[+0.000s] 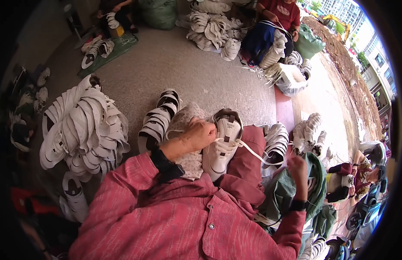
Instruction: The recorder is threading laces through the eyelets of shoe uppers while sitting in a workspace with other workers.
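A white shoe upper [219, 151] with a dark collar and dark tabs lies across my lap, toe toward me. A white shoelace [252, 151] runs through part of its eyelets and loops out to the right. My left hand [200, 133] is closed at the upper's left edge, by the eyelets; its curled fingers hide what they grip. Out to the right, my right hand [297, 170] is raised and closed, with the lace running up to its fingers. Under my left hand, a patterned cloth [190, 115] covers my leg.
A big heap of white uppers [86, 125] stands at left. Nested uppers [160, 117] lie just beyond my left wrist, others [277, 141] by my right knee. A green sack [313, 182] is beside my right arm. Co-workers [281, 17] sit at the far side near a white bag-lined container [292, 80].
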